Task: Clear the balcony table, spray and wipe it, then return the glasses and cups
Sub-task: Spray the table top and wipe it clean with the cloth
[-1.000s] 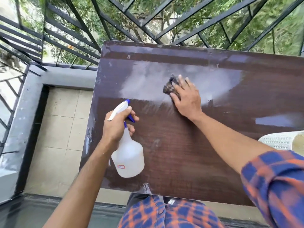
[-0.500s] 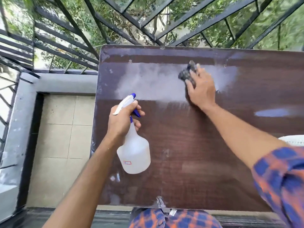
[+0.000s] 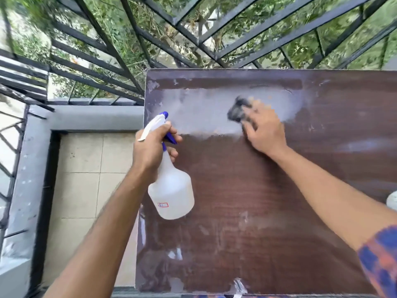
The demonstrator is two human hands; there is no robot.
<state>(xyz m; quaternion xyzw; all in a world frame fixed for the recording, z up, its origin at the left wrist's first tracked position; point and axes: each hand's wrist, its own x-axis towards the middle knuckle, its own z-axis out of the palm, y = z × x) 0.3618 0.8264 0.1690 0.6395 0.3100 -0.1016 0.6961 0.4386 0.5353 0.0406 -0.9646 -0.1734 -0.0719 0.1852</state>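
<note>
Brown wood, dark and shiny, makes the top of the balcony table. I can see no glasses or cups on it. Its far side has a pale wet patch. The person's right hand lies on a small dark cloth in that patch, with the fingers laid flat and pressing down. The hand looks blurry, so I think it is in the middle of a wipe. The left hand is wrapped tight round the neck of the white spray bottle, with a finger on the blue trigger. The bottle hangs in the air over the left side of the table, near the edge.

What could go wrong? The bottle is close to that edge, so a loose grip could drop it onto the tile floor. The nozzle points away to the left, so a squeeze now might send water past the table and not onto it. The cloth is small and the wood is wet, so the fingers could slip off it. A white thing sits at the right edge, close to the right arm, and a wide swing could bump it.
</note>
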